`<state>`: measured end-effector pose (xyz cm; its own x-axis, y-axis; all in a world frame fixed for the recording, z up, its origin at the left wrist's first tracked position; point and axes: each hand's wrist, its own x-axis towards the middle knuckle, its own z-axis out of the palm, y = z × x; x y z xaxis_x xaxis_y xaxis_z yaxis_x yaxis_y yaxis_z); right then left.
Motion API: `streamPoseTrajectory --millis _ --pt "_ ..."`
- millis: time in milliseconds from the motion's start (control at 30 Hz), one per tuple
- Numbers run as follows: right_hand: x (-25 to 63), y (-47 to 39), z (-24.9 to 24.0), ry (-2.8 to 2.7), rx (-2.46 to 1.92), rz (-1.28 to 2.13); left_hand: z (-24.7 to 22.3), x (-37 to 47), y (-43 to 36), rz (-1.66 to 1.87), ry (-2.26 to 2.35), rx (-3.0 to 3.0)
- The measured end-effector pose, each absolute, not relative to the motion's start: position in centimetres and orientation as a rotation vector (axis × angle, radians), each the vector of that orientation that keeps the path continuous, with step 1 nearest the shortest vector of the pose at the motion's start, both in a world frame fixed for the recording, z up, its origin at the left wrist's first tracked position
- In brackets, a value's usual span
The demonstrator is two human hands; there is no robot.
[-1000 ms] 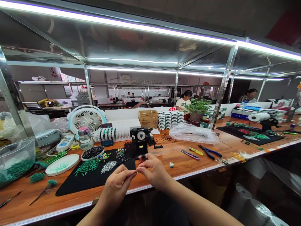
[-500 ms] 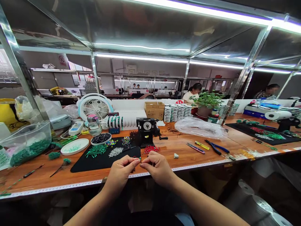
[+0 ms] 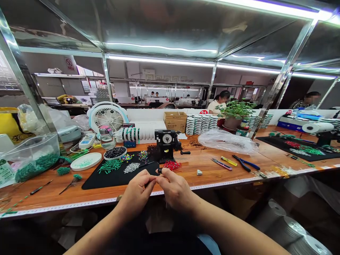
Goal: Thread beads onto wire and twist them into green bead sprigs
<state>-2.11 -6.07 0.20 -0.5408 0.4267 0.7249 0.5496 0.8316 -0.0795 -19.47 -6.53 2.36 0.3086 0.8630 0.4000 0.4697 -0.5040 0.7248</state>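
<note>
Above the table's front edge, my left hand [image 3: 138, 191] is closed in a pinch, its fingertips against those of my right hand [image 3: 175, 187]. What the left fingers hold is too small to tell. My right hand is curled, with a small dark piece at its thumb and forefinger. Behind them lies a black mat [image 3: 114, 179] with green tube beads [image 3: 109, 165], silver beads [image 3: 132, 167] and multicoloured beads [image 3: 143, 155]. Red beads [image 3: 172, 165] lie at the foot of a black counter machine [image 3: 167, 139] with a crank and a row of white spools [image 3: 140, 134].
Left stand a white plate [image 3: 86, 161], a bowl of black beads [image 3: 115, 153] and a fan [image 3: 108, 118]. Pliers [image 3: 244, 163], a yellow cutter [image 3: 228, 161] and a plastic bag [image 3: 227, 141] lie right. A person [image 3: 218, 102] sits beyond the plant [image 3: 235, 109].
My hands have come closer together, and the right one has turned and curled more. The green bead and red thread seen at the fingertips before no longer show clearly. The view has shifted slightly.
</note>
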Motion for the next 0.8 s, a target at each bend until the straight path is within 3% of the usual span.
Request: streamPoseTrajectory --millis 333,567,800 --pt "-2.7 -5.2 0.5 -1.983 -0.821 0.061 1.9 -19.3 -5.9 0.998 1.139 2.041" --pt "-2.2 -4.3 0.8 -1.899 -0.829 0.512 1.9 -19.5 -5.9 0.964 1.179 2.055" --pt "-2.1 -4.5 1.1 -2.06 -0.89 0.421 1.6 -19.1 -5.8 0.966 1.219 2.163"
